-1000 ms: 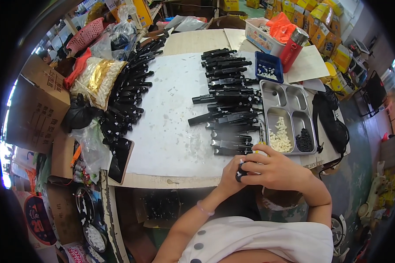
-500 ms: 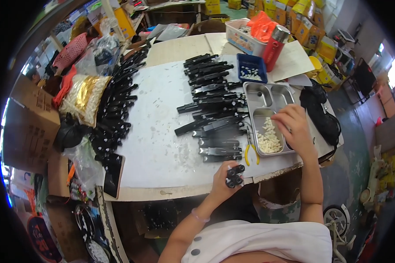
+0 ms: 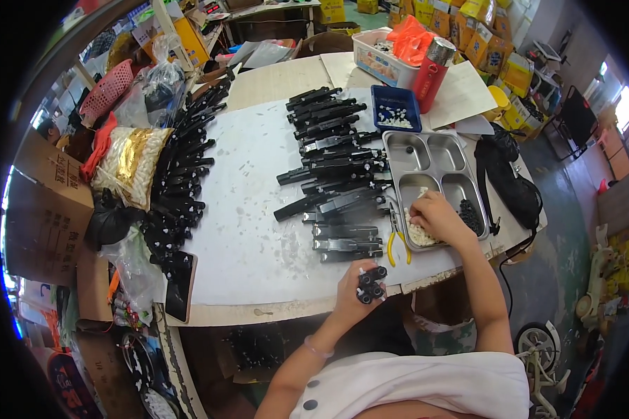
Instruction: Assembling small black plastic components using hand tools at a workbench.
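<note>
My left hand (image 3: pixel 353 292) is closed around a black plastic part with several round ends (image 3: pixel 372 285), just off the table's front edge. One small white tip shows on that part. My right hand (image 3: pixel 437 215) dips into the front left compartment of a steel divided tray (image 3: pixel 435 155), its fingers bunched over small white plastic pieces (image 3: pixel 418 236). What sits between the fingertips is hidden. Left of the tray lies a row of long black plastic assemblies (image 3: pixel 339 164). Yellow-handled pliers (image 3: pixel 399 244) rest between them and the tray.
A blue bin (image 3: pixel 396 112) of white bits stands behind the tray, near a red bottle (image 3: pixel 433 77). More black assemblies (image 3: pixel 182 167) line the left side. A phone (image 3: pixel 181 286) lies at the front left corner, and a black bag (image 3: pixel 507 178) at the right.
My right hand has come down and toward me, from above the tray into the white pieces. My left hand still holds the black part in nearly the same place.
</note>
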### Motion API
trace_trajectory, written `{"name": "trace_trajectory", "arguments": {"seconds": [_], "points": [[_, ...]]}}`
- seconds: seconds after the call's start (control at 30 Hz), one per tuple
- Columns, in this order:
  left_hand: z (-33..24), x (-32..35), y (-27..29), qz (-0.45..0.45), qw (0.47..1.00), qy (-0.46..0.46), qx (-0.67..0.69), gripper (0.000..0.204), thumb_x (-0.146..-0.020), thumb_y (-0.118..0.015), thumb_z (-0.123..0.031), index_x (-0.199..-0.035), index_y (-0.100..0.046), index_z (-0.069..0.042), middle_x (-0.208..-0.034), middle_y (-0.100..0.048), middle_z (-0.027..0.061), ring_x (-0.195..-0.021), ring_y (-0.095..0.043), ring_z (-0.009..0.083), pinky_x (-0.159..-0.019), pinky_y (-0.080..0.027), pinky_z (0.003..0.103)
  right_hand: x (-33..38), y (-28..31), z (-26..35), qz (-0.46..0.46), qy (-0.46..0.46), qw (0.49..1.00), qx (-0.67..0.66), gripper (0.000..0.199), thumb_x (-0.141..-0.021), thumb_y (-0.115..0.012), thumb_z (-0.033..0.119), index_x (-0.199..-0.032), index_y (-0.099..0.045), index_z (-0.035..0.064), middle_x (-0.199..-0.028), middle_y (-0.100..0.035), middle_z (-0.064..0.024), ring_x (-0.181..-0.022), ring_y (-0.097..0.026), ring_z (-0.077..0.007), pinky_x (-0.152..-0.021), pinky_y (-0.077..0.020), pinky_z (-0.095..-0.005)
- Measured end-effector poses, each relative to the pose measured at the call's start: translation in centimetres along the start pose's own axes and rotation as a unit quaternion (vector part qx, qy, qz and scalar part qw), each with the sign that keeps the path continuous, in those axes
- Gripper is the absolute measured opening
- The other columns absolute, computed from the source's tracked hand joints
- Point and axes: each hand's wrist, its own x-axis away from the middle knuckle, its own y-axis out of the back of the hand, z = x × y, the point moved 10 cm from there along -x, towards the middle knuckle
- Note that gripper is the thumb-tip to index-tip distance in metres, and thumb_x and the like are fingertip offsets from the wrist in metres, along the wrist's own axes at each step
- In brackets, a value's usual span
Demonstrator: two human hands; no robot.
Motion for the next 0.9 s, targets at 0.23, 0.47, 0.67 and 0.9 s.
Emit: {"name": "trace_trajectory", "arguments": {"seconds": [0.23,0.47,0.67,0.9], "points": [[0.0,0.1,-0.3,0.011,1.000,-0.011,0.027,0.055,-0.066,-0.075,0.001,-0.113,-0.047,-0.008,-0.104,-0.057,0.0148,-0.087,-0.061,0.0311,-0.075,-0.050,0.035,0.6,2.5,2.1,-0.107,0.070,0.991,0.036,0.012,-0.078,-0.066,0.009,-0.087,-0.061,0.0027,-0.084,-0.058,-0.0109,-0.092,-0.051,-0.0290,-0.081,-0.0430,-0.0366],[-0.2,0.2,-0.1,0.008,0.999,-0.026,0.034,0.061,-0.064,-0.077,0.001,-0.115,-0.045,-0.008,-0.104,-0.057,0.0152,-0.089,-0.060,0.0332,-0.076,-0.050,0.037,3.0,7.0,8.8,-0.164,0.021,0.975,-0.146,0.012,-0.077,-0.067,0.005,-0.088,-0.064,0.0012,-0.085,-0.061,-0.0106,-0.082,-0.057,-0.0272,-0.074,-0.0456,-0.0339],[-0.2,-0.1,-0.2,0.026,0.998,-0.020,0.048,0.067,-0.058,-0.079,0.001,-0.114,-0.045,-0.007,-0.106,-0.057,0.0159,-0.092,-0.060,0.0352,-0.077,-0.050,0.038,4.2,5.6,16.4,-0.048,0.141,0.952,-0.268,0.019,-0.071,-0.074,0.003,-0.088,-0.065,0.0024,-0.086,-0.065,-0.0103,-0.081,-0.062,-0.0255,-0.071,-0.0501,-0.0317],[0.6,0.4,-0.5,0.022,0.999,-0.001,0.041,0.070,-0.054,-0.079,0.002,-0.114,-0.045,-0.007,-0.106,-0.057,0.0156,-0.093,-0.060,0.0358,-0.078,-0.050,0.038,4.0,5.5,15.7,-0.100,0.138,0.960,-0.224,0.019,-0.068,-0.076,0.005,-0.084,-0.066,0.0033,-0.081,-0.064,-0.0075,-0.079,-0.061,-0.0241,-0.068,-0.0492,-0.0318]]}}
